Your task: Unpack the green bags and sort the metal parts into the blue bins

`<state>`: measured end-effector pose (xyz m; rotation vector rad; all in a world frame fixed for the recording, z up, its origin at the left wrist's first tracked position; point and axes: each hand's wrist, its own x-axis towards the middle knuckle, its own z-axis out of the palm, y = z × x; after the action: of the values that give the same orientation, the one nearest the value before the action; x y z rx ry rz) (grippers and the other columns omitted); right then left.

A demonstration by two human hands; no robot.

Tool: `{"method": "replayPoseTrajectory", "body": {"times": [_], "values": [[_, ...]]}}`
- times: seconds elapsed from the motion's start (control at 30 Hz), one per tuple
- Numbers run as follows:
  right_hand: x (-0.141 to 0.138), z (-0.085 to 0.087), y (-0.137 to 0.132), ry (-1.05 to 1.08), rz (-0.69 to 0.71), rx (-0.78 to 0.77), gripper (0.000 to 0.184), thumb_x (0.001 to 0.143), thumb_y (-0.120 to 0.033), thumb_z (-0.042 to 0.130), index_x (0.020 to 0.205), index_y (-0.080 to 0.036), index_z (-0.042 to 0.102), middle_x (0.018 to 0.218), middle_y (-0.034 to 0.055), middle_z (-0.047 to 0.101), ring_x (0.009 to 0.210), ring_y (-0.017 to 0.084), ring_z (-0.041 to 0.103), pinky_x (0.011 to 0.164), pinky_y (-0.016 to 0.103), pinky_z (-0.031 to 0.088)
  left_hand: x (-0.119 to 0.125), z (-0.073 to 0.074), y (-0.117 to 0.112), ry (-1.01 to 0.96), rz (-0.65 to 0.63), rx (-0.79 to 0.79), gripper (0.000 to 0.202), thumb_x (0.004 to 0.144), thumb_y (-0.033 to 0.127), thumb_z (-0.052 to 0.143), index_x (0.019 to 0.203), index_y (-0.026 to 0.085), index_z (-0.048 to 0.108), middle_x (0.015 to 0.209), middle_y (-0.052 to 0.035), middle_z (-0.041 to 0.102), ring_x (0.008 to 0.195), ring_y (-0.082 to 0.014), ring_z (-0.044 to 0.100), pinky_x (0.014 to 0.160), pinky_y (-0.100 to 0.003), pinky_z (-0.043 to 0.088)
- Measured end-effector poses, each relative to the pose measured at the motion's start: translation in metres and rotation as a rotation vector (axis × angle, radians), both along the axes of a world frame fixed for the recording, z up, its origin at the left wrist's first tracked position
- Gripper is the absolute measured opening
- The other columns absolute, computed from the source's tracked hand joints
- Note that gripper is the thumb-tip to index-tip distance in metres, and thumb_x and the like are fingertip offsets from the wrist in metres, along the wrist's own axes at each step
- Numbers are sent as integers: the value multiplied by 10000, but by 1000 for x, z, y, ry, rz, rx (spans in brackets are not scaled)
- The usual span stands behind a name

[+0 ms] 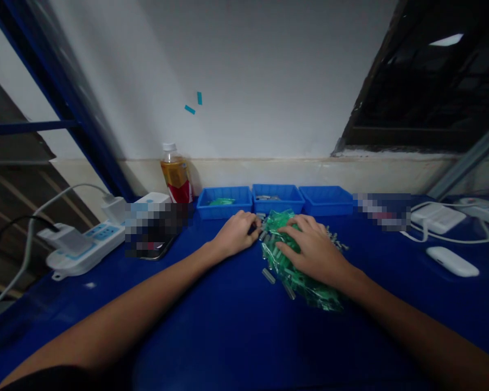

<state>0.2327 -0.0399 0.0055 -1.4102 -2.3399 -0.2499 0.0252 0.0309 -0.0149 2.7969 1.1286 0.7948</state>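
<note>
A pile of small green plastic parts (297, 277) lies on the blue table (228, 326), with several small grey metal cylinders (268, 276) scattered along its left side. My right hand (313, 250) rests palm down on top of the green pile, fingers spread. My left hand (236, 232) sits just left of the pile, fingers curled in a pinch at its edge; what they hold is too small to name. Three blue bins stand behind the pile: the left bin (224, 202) holds green parts, the middle bin (277, 198) holds metal pieces, the right bin (326, 200) looks bare inside.
A drink bottle (176, 175) stands by the wall at the back left. A white power strip (85, 244) with plugs and cables lies at the far left, with a dark phone (155, 250) beside it. White devices (450, 260) and a cable lie at the right.
</note>
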Motion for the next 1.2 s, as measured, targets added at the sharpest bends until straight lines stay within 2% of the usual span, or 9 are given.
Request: {"method": "replayPoseTrajectory", "body": {"times": [0.1, 0.2, 0.27, 0.37, 0.53, 0.73, 0.9, 1.1, 1.2], "values": [[1, -4, 5, 56, 44, 46, 280, 854, -388, 510, 1024, -202, 633, 1055, 114, 581, 1074, 294, 454, 850, 454, 392, -2, 2, -7, -66, -3, -8, 54, 839, 187, 518, 878, 169, 551, 864, -45, 622, 825, -195, 526, 774, -324, 438], [3, -6, 8, 128, 100, 95, 291, 842, -347, 540, 1081, -188, 584, 1062, 120, 581, 1076, 292, 459, 855, 459, 398, 0, 10, -17, -179, -5, -25, 78, 878, 208, 469, 874, 168, 536, 855, -39, 614, 825, -176, 527, 777, -309, 434], [3, -5, 8, 158, 142, 120, 300, 837, -316, 552, 1106, -182, 551, 1065, 119, 580, 1059, 283, 474, 855, 450, 402, 3, 17, -24, -293, -66, -79, 81, 873, 199, 474, 835, 173, 541, 809, -21, 616, 781, -158, 535, 751, -290, 437], [2, -1, 5, 175, 211, 159, 197, 845, -267, 545, 1026, -190, 553, 994, 93, 602, 997, 258, 509, 839, 424, 406, 9, 22, -36, -389, -163, -158, 58, 843, 175, 504, 817, 177, 556, 780, -11, 615, 760, -146, 547, 719, -267, 441], [2, 1, 2, 192, 277, 151, 84, 883, -240, 502, 945, -189, 529, 914, 74, 616, 900, 218, 534, 782, 373, 415, 15, 23, -46, -477, -220, -255, 72, 861, 179, 503, 843, 151, 567, 771, -26, 602, 733, -131, 559, 675, -242, 452], [-1, 0, 2, 290, 237, 113, 84, 908, -237, 464, 879, -187, 525, 851, 69, 598, 865, 214, 530, 755, 370, 422, 9, 27, -45, -362, -249, -116, 167, 862, 246, 558, 1004, 159, 559, 896, -55, 630, 840, -172, 552, 780, -316, 447], [-3, 2, -1, 316, 252, 69, 74, 906, -227, 460, 900, -203, 531, 850, 59, 605, 851, 209, 539, 756, 372, 431, 3, 35, -41, -253, -255, -54, 136, 905, 252, 482, 964, 165, 568, 875, -60, 634, 822, -177, 542, 774, -324, 437], [3, 8, 2, 337, 166, 127, 298, 860, -295, 535, 1132, -186, 478, 924, 82, 606, 869, 228, 556, 739, 379, 455, -7, 48, -27, -323, -55, -22, 111, 875, 229, 515, 832, 165, 594, 782, -26, 637, 749, -160, 544, 742, -315, 413], [-1, 14, 4, 331, 229, 166, 267, 858, -262, 541, 1111, -195, 487, 962, 82, 612, 897, 218, 564, 758, 367, 464, -5, 47, -28, -334, -89, -71, 123, 874, 236, 518, 814, 167, 601, 767, -16, 638, 732, -151, 547, 733, -305, 410]]}}
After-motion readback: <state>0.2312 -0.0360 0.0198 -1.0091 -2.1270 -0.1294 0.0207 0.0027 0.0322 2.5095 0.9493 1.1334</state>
